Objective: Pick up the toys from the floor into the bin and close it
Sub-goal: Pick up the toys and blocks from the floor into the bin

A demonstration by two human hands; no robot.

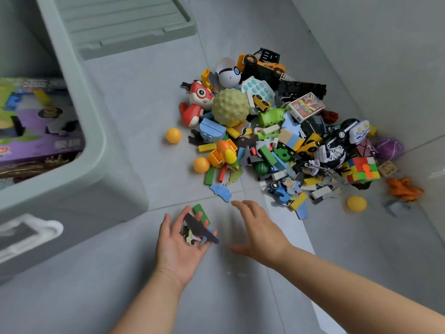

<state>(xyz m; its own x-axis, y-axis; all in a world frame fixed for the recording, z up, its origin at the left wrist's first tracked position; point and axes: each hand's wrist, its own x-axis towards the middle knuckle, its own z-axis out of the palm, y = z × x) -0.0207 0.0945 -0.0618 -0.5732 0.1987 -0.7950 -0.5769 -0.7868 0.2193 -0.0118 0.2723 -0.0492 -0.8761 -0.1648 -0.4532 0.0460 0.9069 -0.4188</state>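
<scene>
Toys [277, 131] lie heaped on the grey tiled floor [144, 92] at two o'clock in the head view. They are well apart from the pale green bin [96, 131], which stands open at nine o'clock with boxed sets [41, 131] inside. The bin's lid [125, 22] lies flat on the floor at eleven o'clock, beyond the bin, seemingly left off so that loads can go straight in.

At six o'clock the person's left hand [178, 239] is turned palm up and cupped. Its fingers curl round a green block [201, 212] and several flat puzzle pieces [199, 231]. It appears to serve as a scoop, gathering small bits so that fewer trips to the bin are needed.

The right hand [257, 227], at the left hand's three o'clock, is palm down with fingers spread and holds nothing. It reaches toward the near edge of the heap, where a blue puzzle piece [221, 192] lies just past the fingertips at eleven o'clock and looks the likeliest next pick.

Two orange balls [173, 135] lie loose at the heap's nine o'clock edge, where they could roll if nudged. Most of the clearing seems to lie ahead.
</scene>
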